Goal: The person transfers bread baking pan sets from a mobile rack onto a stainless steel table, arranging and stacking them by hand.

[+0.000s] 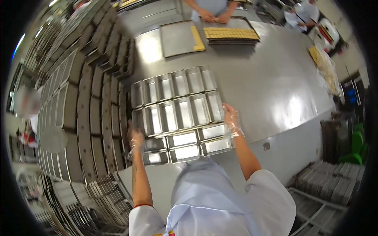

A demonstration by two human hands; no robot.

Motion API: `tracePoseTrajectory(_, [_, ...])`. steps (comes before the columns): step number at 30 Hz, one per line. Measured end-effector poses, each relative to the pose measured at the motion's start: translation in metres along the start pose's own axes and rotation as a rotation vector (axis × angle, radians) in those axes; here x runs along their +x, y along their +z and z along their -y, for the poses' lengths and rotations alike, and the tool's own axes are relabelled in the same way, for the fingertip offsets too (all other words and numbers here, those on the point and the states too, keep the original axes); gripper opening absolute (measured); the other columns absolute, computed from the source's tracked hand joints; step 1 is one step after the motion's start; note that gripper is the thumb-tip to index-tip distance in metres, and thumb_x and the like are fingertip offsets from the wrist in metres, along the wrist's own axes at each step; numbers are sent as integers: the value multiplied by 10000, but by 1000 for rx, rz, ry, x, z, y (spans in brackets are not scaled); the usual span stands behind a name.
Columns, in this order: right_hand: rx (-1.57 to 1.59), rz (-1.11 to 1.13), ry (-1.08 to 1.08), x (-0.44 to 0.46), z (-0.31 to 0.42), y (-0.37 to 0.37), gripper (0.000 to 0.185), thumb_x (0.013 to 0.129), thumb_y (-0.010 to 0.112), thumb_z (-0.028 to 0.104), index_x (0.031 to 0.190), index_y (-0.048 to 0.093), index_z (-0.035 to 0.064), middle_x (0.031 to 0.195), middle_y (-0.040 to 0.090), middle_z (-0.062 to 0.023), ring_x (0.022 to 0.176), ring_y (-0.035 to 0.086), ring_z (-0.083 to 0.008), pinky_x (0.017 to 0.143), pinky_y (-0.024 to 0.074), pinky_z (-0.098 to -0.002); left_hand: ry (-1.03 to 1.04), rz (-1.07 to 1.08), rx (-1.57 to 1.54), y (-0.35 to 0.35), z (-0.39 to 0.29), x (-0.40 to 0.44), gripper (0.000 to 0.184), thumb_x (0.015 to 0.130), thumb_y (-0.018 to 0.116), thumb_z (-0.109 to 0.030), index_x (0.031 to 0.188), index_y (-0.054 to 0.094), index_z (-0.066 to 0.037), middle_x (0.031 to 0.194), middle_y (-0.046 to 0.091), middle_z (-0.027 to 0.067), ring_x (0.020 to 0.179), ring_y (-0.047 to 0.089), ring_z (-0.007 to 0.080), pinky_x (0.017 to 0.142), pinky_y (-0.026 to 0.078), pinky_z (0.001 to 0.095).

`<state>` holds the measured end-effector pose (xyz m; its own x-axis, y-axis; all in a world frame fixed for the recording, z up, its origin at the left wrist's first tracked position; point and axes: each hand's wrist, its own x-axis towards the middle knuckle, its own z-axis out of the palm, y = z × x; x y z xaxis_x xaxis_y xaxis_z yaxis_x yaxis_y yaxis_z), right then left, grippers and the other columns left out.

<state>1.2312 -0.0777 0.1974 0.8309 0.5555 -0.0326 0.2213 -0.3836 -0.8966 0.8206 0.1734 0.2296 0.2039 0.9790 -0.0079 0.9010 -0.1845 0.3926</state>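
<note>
A metal strapped loaf pan, with two rows of rectangular compartments, lies in front of me on the steel table. It overlaps another loaf pan of wider compartments that shows nearer my body. My left hand, in a clear plastic glove, grips the left edge of the strapped loaf pan. On the opposite side, my right hand, also gloved, holds its right edge; some fingertips of both hands are hidden. The compartments show bare, shiny metal.
Tall stacks of loaf pans stand close on my left. Across the steel table, a person's hands are over a tray of yellow pieces, beside a flat tray with a yellow strip. A plastic bag lies at right.
</note>
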Motion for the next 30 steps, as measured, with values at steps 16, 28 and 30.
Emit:
tracePoseTrajectory(16, [663, 1122, -226, -308, 216, 99, 582, 913, 648, 433, 1303, 563, 10, 1120, 664, -188, 1025, 657, -267, 894, 530, -431, -145, 188, -890, -121, 163, -315, 532, 909, 683, -301, 1355, 538, -52, 1241, 642, 151, 1144, 620, 231, 968, 498, 354])
tracePoseTrajectory(28, [1254, 1742, 531, -609, 355, 353, 678, 974, 441, 545, 1447, 393, 62, 1455, 405, -239, 1374, 354, -410, 1150, 270, -546, -4, 104, -904, -215, 298, -393, 388, 918, 633, -367, 1071, 672, -13, 981, 691, 181, 921, 657, 280, 823, 501, 419])
tracePoseTrajectory(30, [1273, 1723, 655, -616, 361, 381, 672, 957, 462, 563, 1419, 436, 76, 1448, 432, -195, 1380, 351, -393, 1161, 246, -561, 42, 32, -953, -234, 314, -383, 322, 926, 617, -318, 1034, 689, -23, 964, 698, 160, 904, 657, 280, 818, 501, 413])
